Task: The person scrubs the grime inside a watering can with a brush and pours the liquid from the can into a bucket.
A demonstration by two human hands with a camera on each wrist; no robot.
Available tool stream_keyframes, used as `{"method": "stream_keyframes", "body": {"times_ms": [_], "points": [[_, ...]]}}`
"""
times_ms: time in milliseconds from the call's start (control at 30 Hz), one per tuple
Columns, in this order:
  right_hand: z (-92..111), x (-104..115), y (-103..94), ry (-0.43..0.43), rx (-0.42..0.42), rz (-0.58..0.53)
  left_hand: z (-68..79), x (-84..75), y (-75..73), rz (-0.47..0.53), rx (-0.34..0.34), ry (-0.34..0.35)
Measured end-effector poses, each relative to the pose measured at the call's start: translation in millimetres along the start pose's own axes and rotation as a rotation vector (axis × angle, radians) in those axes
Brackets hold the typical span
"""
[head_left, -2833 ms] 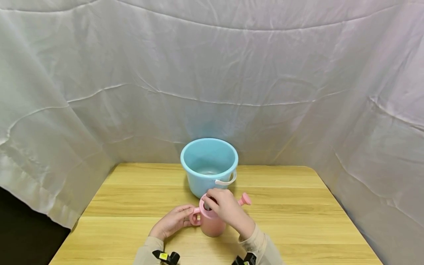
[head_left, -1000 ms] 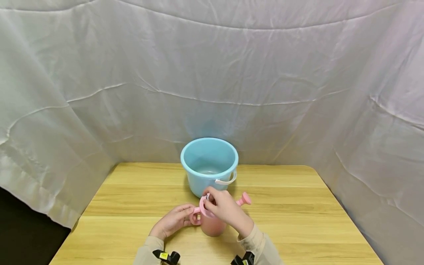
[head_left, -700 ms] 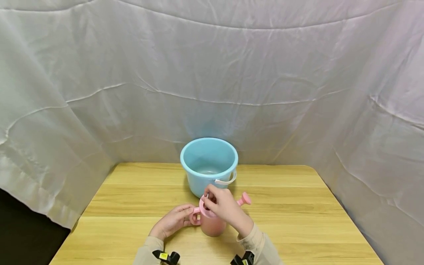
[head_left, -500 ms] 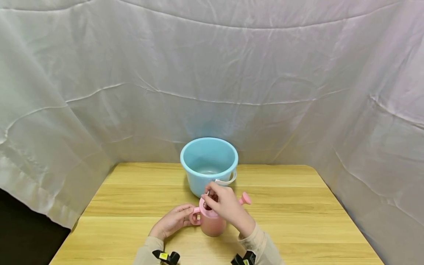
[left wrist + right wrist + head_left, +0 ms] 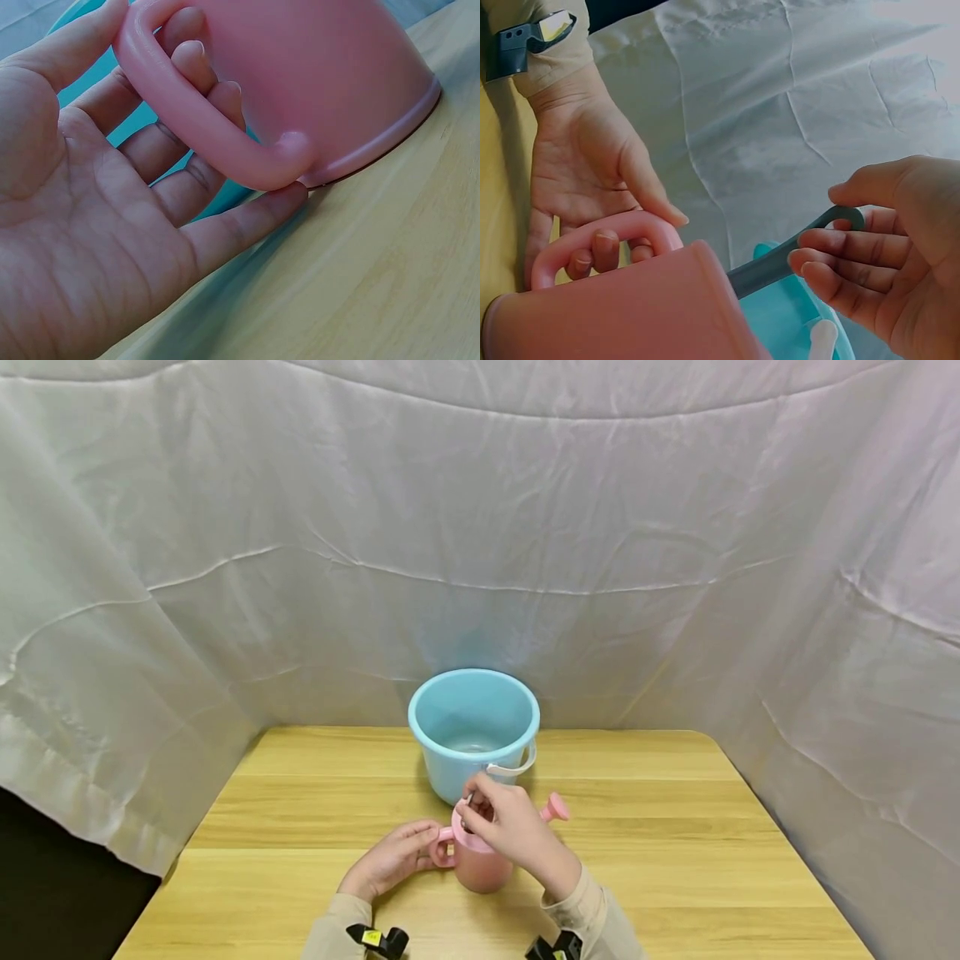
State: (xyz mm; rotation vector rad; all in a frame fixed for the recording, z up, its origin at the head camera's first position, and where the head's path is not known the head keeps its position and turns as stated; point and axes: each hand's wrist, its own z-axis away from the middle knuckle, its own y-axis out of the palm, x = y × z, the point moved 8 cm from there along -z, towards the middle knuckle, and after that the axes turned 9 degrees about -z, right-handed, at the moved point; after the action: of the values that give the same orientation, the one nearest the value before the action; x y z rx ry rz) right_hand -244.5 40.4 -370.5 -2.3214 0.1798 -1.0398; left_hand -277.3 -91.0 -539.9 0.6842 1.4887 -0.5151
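Observation:
A pink watering can (image 5: 482,870) stands upright on the wooden table, its spout rose (image 5: 555,807) pointing to the right. My left hand (image 5: 393,858) holds the can's loop handle (image 5: 196,109), several fingers passed through it and the thumb at its top. Over the can's opening, my right hand (image 5: 517,831) pinches a dark grey handle (image 5: 769,266) with a rounded, hooked end, thumb on one side and fingers on the other. The lower part of that grey tool is hidden inside the can, so its kind does not show.
A light blue bucket (image 5: 446,768) with a white carrying handle (image 5: 513,768) stands right behind the can. The wooden table (image 5: 660,860) reaches out on both sides. Pale grey cloth (image 5: 480,527) hangs behind and at the sides.
My right hand has risen slightly and moved away over the can's opening, still pinching the grey handle. My left hand and the can have stayed in place.

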Motion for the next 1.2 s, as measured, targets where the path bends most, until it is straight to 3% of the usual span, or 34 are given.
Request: {"method": "stream_keyframes", "body": {"times_ms": [267,700,933,1200], "points": [[2.2,-12.9,15.3,0.068,0.119,0.100,-1.3,0.3,-1.6,0.005,0.001,-0.001],[2.9,-14.5,19.4,0.078,0.178,0.166,0.2,0.2,-1.2,0.008,0.000,-0.010],[2.7,-13.4,19.1,0.036,0.145,0.185,1.2,1.2,-0.5,0.020,-0.005,-0.021],[-0.3,-17.1,13.8,0.007,0.037,0.260,1.2,1.9,-0.4,0.016,-0.005,-0.015]]}}
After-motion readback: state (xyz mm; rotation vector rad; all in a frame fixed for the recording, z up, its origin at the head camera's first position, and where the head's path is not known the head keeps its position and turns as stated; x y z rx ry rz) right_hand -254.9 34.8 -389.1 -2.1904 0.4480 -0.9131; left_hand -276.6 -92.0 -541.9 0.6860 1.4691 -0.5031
